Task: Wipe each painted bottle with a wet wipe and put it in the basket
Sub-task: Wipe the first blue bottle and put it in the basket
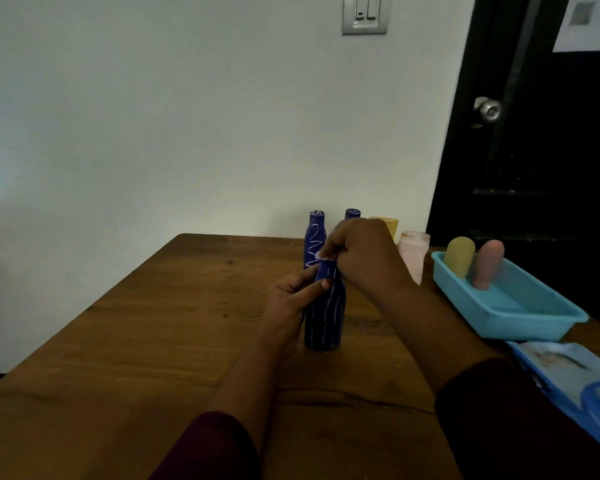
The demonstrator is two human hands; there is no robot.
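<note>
Gripping neck of matte blue bottle (324, 313): left hand (288, 303); right hand (361, 254) pinching white wipe (321, 257)

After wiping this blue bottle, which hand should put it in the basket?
Likely right: the basket lies on that side and the right hand is atop the bottle; the left hand would reach across.

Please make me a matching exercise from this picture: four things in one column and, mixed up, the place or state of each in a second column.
1 striped bottle
2 basket
3 wipe pack
4 knob

a on the dark door
b held by the left hand
c holds a yellow bottle and a pink bottle
d at the table's near right edge

Pairs: 1-b, 2-c, 3-d, 4-a
</note>
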